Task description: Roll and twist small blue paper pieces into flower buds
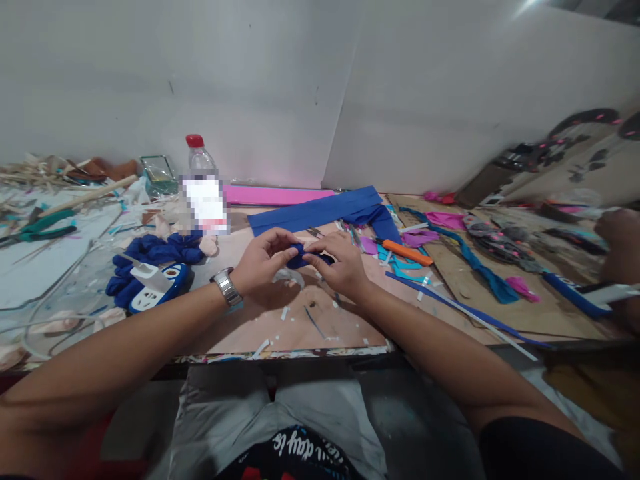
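Between my two hands is a small piece of dark blue fabric [296, 257], gathered or folded, just above the table. My left hand [265, 257], with a metal watch [227, 287] on its wrist, pinches the left end between thumb and fingers. The thumb and fingers of my right hand [343, 261] close on the right end. Part of the fabric is hidden behind the fingers. Beyond the hands lies a wide strip of blue fabric [315, 210]. To the left rests a bunch of gathered dark blue fabric [150, 250].
A white-and-blue power strip [160, 290] with a plug sits left. A bottle with a red cap [196, 143] stands at the back. Green-handled pliers [47, 227] lie far left, an orange cutter [407, 253] right of my hands. At far right is another person's hand [620, 233].
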Available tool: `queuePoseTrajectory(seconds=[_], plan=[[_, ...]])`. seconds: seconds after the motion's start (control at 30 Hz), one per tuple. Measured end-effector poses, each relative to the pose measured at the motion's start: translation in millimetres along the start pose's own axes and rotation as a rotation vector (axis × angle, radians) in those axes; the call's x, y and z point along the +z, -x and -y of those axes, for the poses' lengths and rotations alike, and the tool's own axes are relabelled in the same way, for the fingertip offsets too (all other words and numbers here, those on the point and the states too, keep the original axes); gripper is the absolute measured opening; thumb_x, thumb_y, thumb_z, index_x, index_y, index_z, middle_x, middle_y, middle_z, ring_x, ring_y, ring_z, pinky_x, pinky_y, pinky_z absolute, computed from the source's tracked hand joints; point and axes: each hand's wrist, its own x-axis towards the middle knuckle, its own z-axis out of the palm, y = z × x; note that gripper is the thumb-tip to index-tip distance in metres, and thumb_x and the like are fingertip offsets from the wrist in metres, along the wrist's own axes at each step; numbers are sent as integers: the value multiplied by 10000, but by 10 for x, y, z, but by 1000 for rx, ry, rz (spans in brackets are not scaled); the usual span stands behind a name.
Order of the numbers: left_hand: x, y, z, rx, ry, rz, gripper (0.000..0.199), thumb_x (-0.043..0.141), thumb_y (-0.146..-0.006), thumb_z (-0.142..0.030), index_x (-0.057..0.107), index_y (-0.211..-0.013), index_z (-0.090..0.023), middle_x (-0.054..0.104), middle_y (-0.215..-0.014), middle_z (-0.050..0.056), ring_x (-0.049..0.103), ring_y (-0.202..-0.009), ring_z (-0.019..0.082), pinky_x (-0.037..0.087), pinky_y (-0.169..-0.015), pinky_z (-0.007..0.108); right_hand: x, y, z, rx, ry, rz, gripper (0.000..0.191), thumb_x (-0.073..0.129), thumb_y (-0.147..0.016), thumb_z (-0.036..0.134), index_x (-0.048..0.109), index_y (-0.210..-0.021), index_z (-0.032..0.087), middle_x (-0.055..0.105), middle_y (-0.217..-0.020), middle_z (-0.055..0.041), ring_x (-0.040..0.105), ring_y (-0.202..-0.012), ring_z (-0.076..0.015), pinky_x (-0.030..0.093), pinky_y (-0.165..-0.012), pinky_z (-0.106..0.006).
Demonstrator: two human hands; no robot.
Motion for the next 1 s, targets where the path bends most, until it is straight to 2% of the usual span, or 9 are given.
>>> queuePoseTrajectory(seconds=[0.13,0.37,0.47,0.57,0.63,0.73,0.83,0.9,1.0], plan=[[4,6,8,27,17,37,232,732,-926,-352,618,-1027,-177,720,-1007,59,690,-918,152,552,-835,295,-7,-11,22,23,2,11,217,702,-962,440,711,-883,238,792,-886,-32,704,-840,-218,444,-882,-419],[19,13,-13,53,40,77,290,732,-927,-398,551,-1036,-200,679,-965,29,680,-895,145,545,-809,285,-6,-4,53,80,-36,-6,326,682,-944,550,691,-868,233,751,-856,-43,673,-843,-230,470,-867,-416],[20,16,-54,46,47,114,291,715,-940,-409,542,-1068,-213,703,-1001,47,700,-951,171,548,-839,312,-10,-8,66,109,-81,10,348,682,-937,568,711,-1030,234,720,-891,-45,656,-839,-225,494,-854,-406],[20,16,-102,11,94,162,312,710,-946,-404,508,-1108,-229,725,-1043,56,713,-984,184,549,-864,332,-17,-22,64,53,-84,77,429,598,-982,582,697,-1252,262,681,-984,-62,632,-909,-229,509,-886,-417],[22,17,-128,-15,127,169,347,724,-936,-406,484,-1122,-237,732,-1011,40,716,-937,169,545,-835,313,-16,-28,55,6,-68,109,451,527,-1015,580,688,-1312,281,639,-1014,-73,608,-964,-236,515,-904,-427],[35,19,-150,-57,171,170,421,750,-915,-422,468,-1172,-244,741,-973,29,716,-896,161,537,-804,294,-6,-27,50,-34,-74,120,431,480,-1040,551,699,-1287,274,604,-1051,-87,593,-1035,-246,514,-951,-447],[47,17,-141,-79,191,160,458,745,-910,-473,489,-1206,-235,738,-1017,53,706,-956,173,536,-861,317,-2,-22,59,-47,-110,86,377,505,-1036,528,692,-1211,252,616,-1119,-104,596,-1104,-262,503,-1000,-467],[44,11,-124,-68,153,93,446,761,-885,-511,546,-1144,-218,713,-1036,54,680,-976,171,525,-875,312,-9,-22,59,-19,-112,45,356,520,-1027,537,678,-1173,252,633,-1110,-104,605,-1074,-264,517,-966,-459],[27,3,-114,-128,86,49,436,801,-825,-555,607,-938,-181,663,-898,24,627,-824,144,498,-755,280,-22,-24,39,48,-91,-42,349,527,-1020,549,666,-1134,249,646,-1065,-95,607,-975,-250,533,-879,-431]])
